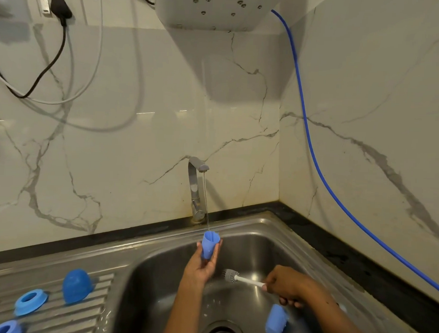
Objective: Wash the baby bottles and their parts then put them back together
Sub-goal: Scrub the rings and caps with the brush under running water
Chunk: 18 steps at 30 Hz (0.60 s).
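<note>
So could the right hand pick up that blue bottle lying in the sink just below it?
Probably not yet: the right hand is close above the blue bottle and nothing lies between them, but its grip is full with the brush.

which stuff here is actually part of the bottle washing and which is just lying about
Part of the job:
- blue bottle, held in the left hand under the tap
- bottle brush, in the right hand
- second blue bottle in the sink
- blue cap and blue ring on the drainer

Just lying about:
- black plug
- blue hose
</note>
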Motion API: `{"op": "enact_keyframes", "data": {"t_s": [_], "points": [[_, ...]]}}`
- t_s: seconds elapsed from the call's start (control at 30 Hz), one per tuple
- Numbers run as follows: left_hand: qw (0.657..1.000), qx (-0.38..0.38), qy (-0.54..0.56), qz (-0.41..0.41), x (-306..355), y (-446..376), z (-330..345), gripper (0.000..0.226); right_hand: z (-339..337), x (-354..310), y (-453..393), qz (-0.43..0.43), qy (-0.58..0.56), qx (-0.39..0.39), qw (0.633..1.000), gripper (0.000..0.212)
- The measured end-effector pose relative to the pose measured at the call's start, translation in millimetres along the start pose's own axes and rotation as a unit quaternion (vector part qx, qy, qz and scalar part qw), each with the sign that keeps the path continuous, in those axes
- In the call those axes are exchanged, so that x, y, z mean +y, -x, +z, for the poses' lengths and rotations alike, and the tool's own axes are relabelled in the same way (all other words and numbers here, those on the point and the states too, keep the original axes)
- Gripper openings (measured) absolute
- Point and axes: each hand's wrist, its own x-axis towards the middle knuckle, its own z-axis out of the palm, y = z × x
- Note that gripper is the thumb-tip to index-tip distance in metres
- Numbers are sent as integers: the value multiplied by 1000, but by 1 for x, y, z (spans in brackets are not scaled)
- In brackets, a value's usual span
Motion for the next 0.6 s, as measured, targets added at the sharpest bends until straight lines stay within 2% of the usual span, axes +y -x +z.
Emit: {"op": "enact_keyframes", "data": {"t_s": [0.23, 0.6], "points": [[999, 9, -29, -40, -2, 1, -8, 50, 1, 0, -3, 3, -11, -7, 1000, 22], [991, 23, -123, 52, -6, 40, 18, 48, 5, -8, 1, -30, -9, 5, 999, 25]]}}
